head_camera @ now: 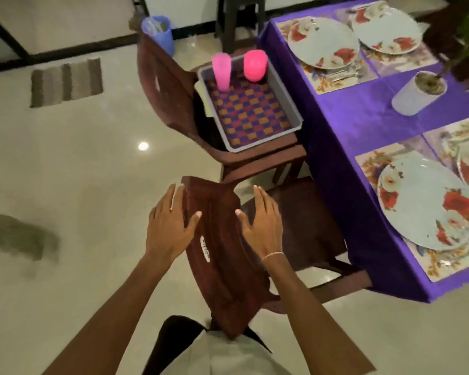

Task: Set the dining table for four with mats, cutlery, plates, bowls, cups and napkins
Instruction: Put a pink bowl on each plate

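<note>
Left hand (171, 223) and right hand (263, 220), each grip apart and empty, flank the near chair's back (222, 253), likely to shift it; beyond that chair pink cups (221, 73) wait staged in a tray (283, 90), and to its right plates (423, 201) sit on mats (374, 163) on the worktop (358, 117).

Before you: plates (322, 41), glossy glaze, floral print; tablecloth (363, 123), purple cloth, slight sheen; tray (290, 101), smooth grey plastic; cups (221, 71), translucent pink plastic; chair (220, 239), matt brown; floor (92, 158), polished, reflective.
</note>
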Demonstrator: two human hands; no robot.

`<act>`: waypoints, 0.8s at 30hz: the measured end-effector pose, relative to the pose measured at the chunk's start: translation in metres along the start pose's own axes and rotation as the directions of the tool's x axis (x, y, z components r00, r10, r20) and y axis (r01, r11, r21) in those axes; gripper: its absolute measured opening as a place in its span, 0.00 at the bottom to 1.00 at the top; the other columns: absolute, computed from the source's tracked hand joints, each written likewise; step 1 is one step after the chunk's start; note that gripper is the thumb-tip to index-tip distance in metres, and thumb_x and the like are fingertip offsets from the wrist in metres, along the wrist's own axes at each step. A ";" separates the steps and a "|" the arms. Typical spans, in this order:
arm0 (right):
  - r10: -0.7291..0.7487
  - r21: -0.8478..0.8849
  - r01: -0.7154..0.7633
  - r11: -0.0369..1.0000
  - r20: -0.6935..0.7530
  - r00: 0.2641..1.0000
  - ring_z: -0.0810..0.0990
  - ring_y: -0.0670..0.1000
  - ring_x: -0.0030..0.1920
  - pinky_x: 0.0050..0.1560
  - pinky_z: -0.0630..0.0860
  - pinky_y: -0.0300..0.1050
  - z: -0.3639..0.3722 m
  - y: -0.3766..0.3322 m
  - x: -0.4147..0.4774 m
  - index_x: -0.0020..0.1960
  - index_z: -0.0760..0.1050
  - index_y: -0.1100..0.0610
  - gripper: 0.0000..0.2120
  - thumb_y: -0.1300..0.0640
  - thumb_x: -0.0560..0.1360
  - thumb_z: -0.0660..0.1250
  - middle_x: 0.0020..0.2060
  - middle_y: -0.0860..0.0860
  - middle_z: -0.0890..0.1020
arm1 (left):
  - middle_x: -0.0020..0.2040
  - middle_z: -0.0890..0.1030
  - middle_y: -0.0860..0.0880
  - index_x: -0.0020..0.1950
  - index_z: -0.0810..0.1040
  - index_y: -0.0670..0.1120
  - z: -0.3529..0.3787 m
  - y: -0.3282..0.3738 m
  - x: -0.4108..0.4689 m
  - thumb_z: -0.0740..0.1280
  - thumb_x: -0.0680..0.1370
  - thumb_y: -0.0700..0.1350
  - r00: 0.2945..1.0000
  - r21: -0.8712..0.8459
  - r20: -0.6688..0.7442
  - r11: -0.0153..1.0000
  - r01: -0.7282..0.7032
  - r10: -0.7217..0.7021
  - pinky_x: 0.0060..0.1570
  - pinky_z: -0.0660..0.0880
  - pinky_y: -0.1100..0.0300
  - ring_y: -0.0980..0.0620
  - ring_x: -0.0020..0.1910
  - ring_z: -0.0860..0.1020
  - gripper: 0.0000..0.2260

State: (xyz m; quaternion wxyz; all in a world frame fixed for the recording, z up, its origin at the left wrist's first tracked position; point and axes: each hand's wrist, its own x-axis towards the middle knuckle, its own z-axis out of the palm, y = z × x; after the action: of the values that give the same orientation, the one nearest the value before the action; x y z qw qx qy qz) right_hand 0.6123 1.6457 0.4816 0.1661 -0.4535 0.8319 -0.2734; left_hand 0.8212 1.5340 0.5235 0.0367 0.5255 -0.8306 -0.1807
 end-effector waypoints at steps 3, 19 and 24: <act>0.075 -0.015 -0.076 0.997 -0.043 0.996 0.63 0.51 0.78 0.76 0.66 0.54 0.009 -0.014 0.014 0.81 0.59 0.51 0.34 0.37 0.81 0.62 0.78 0.49 0.66 | 0.81 0.62 0.44 0.81 0.60 0.47 -0.002 -0.003 0.042 0.63 0.82 0.60 0.996 -0.029 0.000 0.996 -0.089 0.089 0.73 0.65 0.40 0.41 0.78 0.64 0.32; 0.380 0.023 -0.388 0.921 -0.269 0.885 0.65 0.55 0.77 0.75 0.68 0.56 0.088 -0.149 0.164 0.81 0.62 0.55 0.35 0.39 0.80 0.66 0.78 0.53 0.67 | 0.82 0.62 0.46 0.83 0.57 0.49 -0.089 -0.100 0.288 0.60 0.81 0.64 0.864 -0.119 0.014 0.859 -0.499 0.504 0.74 0.63 0.45 0.45 0.80 0.62 0.35; 0.426 0.037 -0.436 0.899 -0.295 0.855 0.64 0.57 0.77 0.74 0.69 0.58 0.101 -0.201 0.240 0.81 0.60 0.55 0.36 0.38 0.80 0.66 0.78 0.54 0.66 | 0.81 0.63 0.45 0.83 0.58 0.47 -0.128 -0.136 0.386 0.59 0.80 0.66 0.873 -0.094 0.014 0.869 -0.485 0.488 0.75 0.62 0.43 0.45 0.80 0.62 0.37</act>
State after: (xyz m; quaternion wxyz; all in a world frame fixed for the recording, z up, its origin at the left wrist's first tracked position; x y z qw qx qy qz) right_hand 0.6710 1.3241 0.5158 0.0895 -0.2122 0.9317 -0.2810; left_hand 0.7984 1.1059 0.5466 0.0882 0.2939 -0.9280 -0.2114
